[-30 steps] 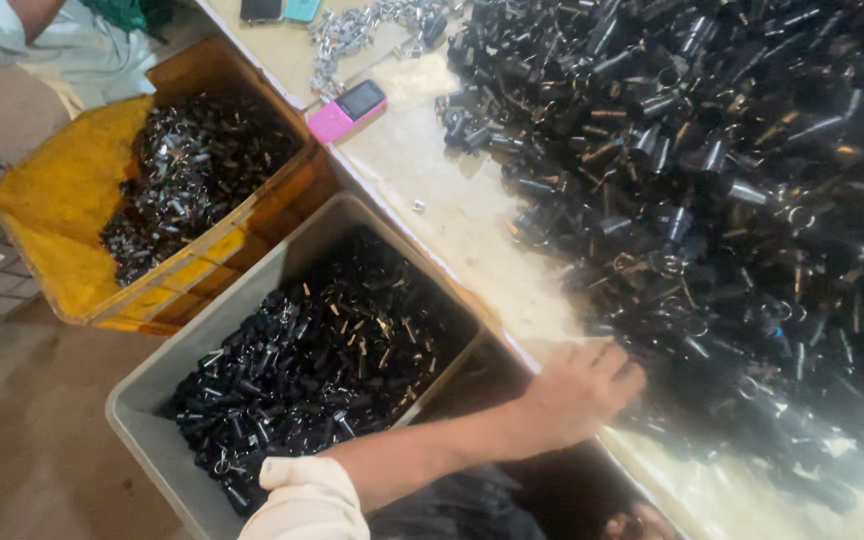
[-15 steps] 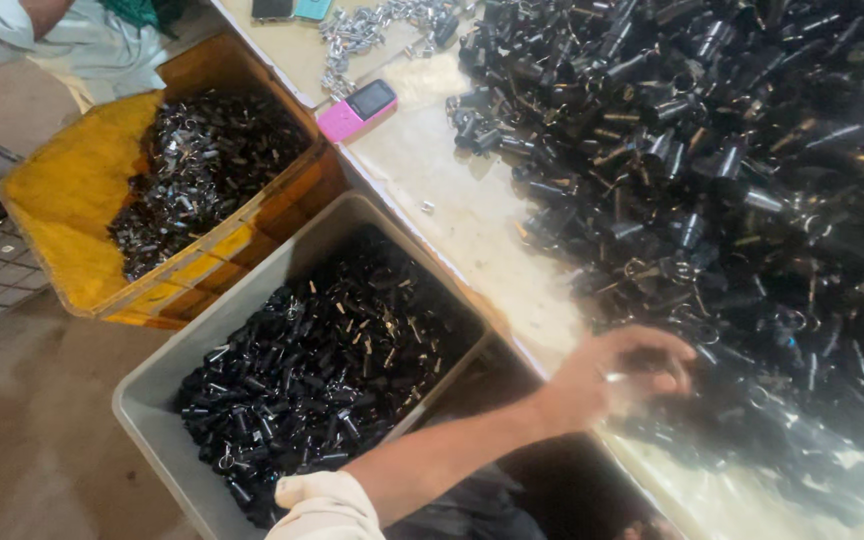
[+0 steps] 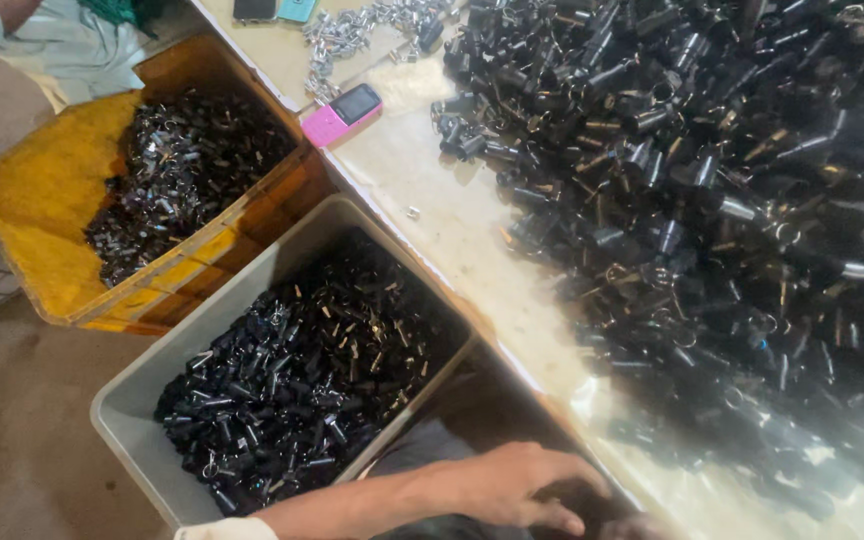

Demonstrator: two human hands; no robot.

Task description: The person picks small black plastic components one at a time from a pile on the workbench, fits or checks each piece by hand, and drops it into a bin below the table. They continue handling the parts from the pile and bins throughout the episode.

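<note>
My left hand (image 3: 512,485) reaches in from the lower left, palm down and fingers apart, below the table's near edge (image 3: 512,350) and over a dark lap area. Nothing shows in its grip. A big heap of small black cylindrical parts with metal rings (image 3: 732,200) covers the table to the right of the hand. A grey bin (image 3: 132,420) full of the same black parts stands just left of my forearm. A small skin-coloured patch at the bottom edge (image 3: 642,525) may be my right hand; too little of it shows.
A yellow-lined wooden crate (image 3: 32,220) with black and silvery parts sits beyond the grey bin. A pink phone (image 3: 342,112) lies at the table's edge, with a pile of silver metal pieces (image 3: 362,25) behind it. Another person's light sleeve (image 3: 62,40) is at top left.
My left hand was at the near edge of the heap on the table; it has drawn back and down off the table, to below the edge.
</note>
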